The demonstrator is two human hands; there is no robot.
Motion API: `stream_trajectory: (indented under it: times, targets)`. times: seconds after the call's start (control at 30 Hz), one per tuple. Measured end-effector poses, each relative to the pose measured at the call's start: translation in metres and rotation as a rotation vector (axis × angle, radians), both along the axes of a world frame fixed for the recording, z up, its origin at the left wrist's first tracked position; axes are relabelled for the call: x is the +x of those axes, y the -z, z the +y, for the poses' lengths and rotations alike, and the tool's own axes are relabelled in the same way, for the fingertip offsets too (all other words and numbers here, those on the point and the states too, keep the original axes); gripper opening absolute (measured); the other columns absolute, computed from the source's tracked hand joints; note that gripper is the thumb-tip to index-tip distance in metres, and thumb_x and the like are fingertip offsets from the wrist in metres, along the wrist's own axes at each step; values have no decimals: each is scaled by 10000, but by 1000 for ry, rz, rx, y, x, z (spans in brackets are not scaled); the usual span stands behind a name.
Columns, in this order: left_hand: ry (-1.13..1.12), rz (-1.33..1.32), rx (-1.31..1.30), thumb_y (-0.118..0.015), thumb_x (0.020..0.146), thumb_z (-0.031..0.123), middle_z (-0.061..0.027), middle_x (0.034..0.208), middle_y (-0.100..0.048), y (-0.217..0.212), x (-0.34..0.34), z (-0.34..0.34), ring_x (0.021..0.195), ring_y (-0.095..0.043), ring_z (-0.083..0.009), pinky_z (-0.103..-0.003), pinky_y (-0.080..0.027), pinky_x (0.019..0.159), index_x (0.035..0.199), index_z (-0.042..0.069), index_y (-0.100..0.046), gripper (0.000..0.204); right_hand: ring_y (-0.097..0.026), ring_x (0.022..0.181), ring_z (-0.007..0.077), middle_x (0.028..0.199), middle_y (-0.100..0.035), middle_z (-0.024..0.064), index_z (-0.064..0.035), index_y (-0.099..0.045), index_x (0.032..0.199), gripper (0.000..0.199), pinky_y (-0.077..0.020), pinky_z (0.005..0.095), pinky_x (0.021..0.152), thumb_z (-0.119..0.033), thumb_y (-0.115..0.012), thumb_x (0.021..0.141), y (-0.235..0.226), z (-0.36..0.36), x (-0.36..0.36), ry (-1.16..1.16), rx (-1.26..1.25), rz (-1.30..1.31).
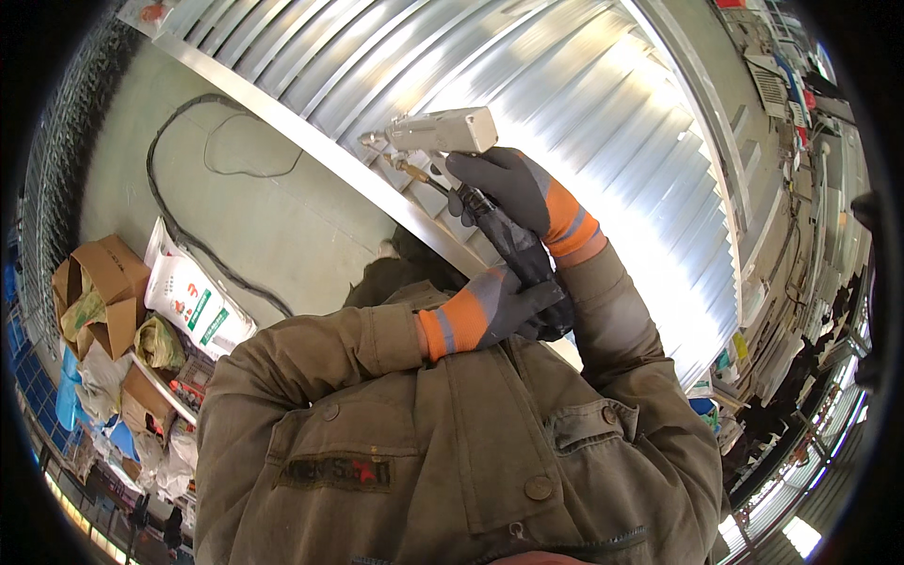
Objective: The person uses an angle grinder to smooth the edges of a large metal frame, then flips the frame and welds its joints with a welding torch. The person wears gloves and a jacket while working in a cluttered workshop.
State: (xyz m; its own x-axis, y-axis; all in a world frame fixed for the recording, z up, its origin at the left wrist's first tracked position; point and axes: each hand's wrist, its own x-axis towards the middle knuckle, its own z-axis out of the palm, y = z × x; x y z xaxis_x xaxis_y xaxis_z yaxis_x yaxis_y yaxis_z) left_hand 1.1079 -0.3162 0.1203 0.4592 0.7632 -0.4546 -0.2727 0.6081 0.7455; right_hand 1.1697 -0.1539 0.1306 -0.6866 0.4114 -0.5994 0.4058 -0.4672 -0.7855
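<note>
A black riveter [513, 247] is gripped by the closed left hand [504, 306] and right hand [523, 188] against the louvred panel [565, 104].

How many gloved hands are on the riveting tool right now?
2. The left hand grips the lower dark handle of the tool, near the jacket; the right hand grips higher, just under its pale head.

cardboard box [99, 292] and sack [193, 297] lie left of the louvred panel [527, 85].
</note>
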Motion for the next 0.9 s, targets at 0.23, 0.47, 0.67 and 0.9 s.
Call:
stream_trajectory:
  times: [0.23, 0.47, 0.67, 0.9]
  targets:
    - [-20, 137, 167, -720, 1078, 373, -125, 1026, -834, -17, 11, -60, 945, -785, -251, -399, -599, 847, 1154, 21, -773, 364, -719, 928, 185, 1118, -793, 158, 81, -612, 1483, 559, -602, 358, 867, -367, -558, 1153, -78, -73, 34, 155, 255, 152]
    - [66, 292, 341, -779, 1024, 365, -100, 993, -803, -41, 39, -145, 930, -740, -209, -402, -576, 861, 1119, 44, -743, 337, -753, 1115, 272, 1292, -766, 223, 97, -560, 1544, 510, -610, 394, 981, -227, -547, 1150, -136, -178, 84, 173, 395, 118]
    - [-16, 283, 452, -783, 1026, 328, -103, 1026, -785, -68, 55, -171, 949, -720, -194, -395, -566, 861, 1162, 28, -715, 336, -763, 1116, 231, 1309, -785, 166, 58, -646, 1495, 459, -627, 359, 926, -143, -610, 1084, -180, -218, 123, 174, 501, 352]
    - [-28, 390, 613, -794, 1012, 398, -171, 1136, -777, -97, 96, -144, 1029, -741, -321, -421, -566, 918, 1295, 58, -684, 456, -761, 1065, 224, 1252, -794, 177, 67, -649, 1482, 470, -629, 371, 915, -223, -675, 1112, -199, -188, 185, 122, 613, 316]
